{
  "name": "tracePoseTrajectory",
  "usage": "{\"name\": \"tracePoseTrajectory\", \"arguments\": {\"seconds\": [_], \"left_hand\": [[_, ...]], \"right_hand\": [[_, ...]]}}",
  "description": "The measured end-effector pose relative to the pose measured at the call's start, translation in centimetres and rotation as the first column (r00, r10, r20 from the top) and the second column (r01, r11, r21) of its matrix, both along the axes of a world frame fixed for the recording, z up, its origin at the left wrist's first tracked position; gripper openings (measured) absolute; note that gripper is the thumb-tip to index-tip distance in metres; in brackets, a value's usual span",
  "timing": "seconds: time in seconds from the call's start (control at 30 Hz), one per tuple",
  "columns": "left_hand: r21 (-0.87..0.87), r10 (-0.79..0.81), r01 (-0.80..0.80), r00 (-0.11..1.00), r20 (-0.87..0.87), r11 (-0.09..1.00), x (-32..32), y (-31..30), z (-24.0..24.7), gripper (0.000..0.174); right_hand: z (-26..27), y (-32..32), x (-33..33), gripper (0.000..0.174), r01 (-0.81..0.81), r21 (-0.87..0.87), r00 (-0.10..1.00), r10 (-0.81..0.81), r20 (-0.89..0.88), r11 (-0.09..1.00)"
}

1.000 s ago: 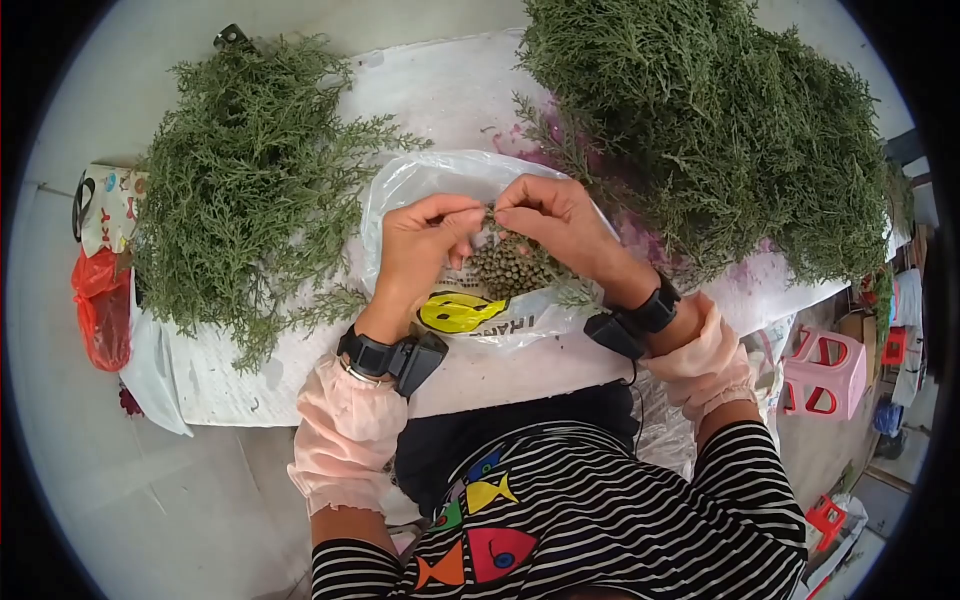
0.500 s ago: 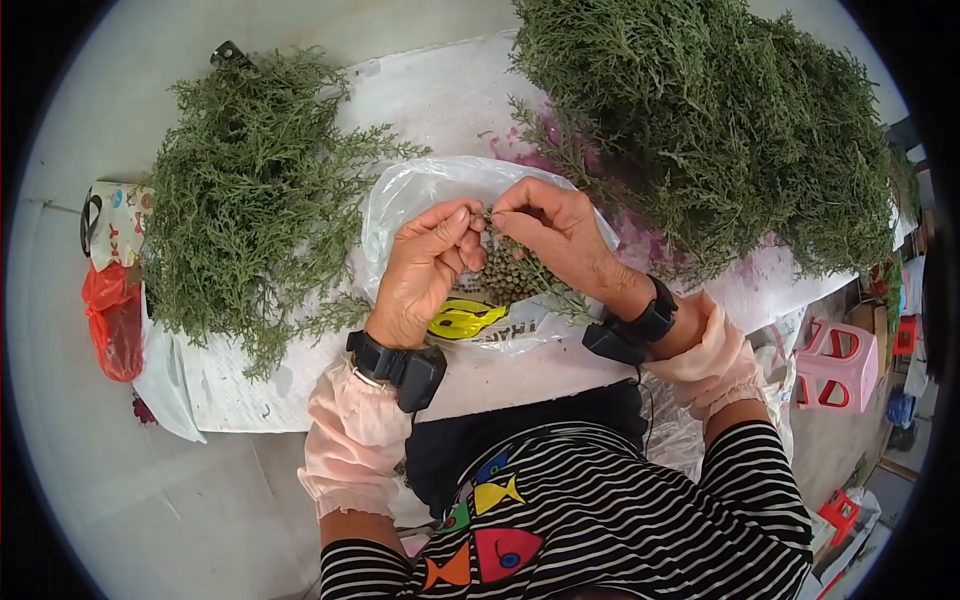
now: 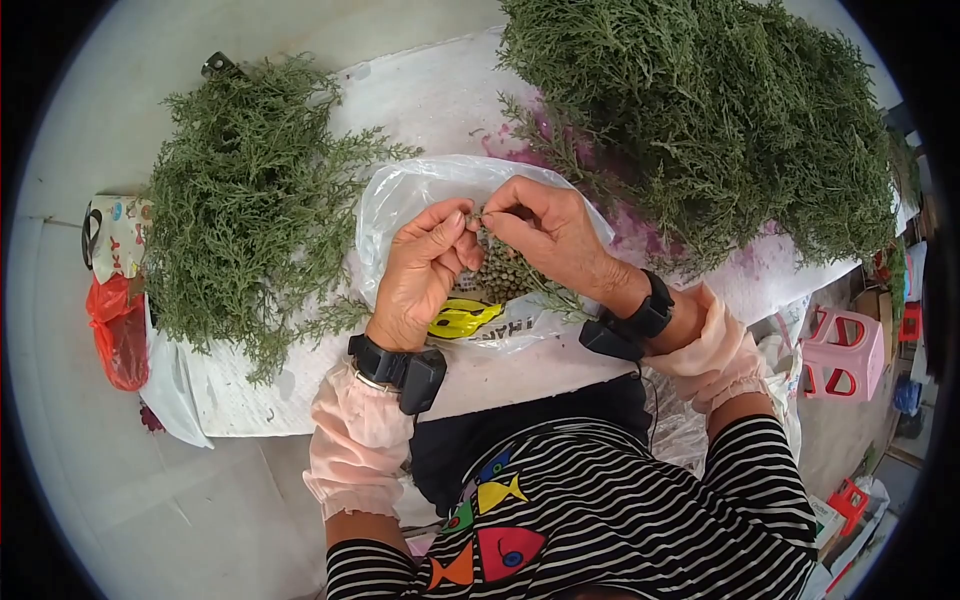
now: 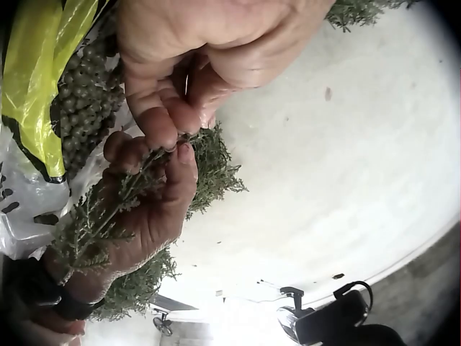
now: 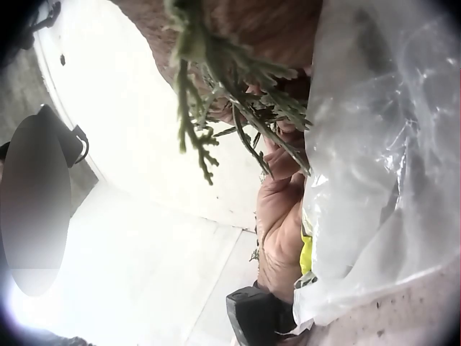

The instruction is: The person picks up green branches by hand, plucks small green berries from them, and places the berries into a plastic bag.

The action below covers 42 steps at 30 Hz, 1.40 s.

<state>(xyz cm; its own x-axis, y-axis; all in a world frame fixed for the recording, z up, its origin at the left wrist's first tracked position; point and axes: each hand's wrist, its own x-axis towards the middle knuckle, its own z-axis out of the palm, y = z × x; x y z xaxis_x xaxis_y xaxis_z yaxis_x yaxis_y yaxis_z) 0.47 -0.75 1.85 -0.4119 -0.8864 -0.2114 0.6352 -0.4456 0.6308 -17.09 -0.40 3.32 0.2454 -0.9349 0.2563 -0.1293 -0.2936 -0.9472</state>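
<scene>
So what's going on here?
A person's left hand and right hand meet fingertip to fingertip, both pinching a small green sprig. They are above a plastic bag holding a heap of small round greenish-brown pieces. Leafy branches lie on the table in two piles, the bigger one on the person's right, the smaller one on the left.

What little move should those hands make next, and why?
Probably a gentle pull by the left hand, with the right hand steadying the sprig: both sets of fingertips meet at its end, and the open bag of small round pods sits just below, so anything coming loose would likely land there.
</scene>
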Motion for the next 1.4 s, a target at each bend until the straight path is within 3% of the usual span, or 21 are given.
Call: {"name": "tracePoseTrajectory", "arguments": {"seconds": [1.4], "left_hand": [[0.042,0.011,-0.013,0.999,0.04,0.999,0.0,-0.1,-1.0,0.012]], "right_hand": [[-0.6,0.0,0.4,0.007,0.025,-0.03,0.999,-0.026,-0.039,0.999]]}}
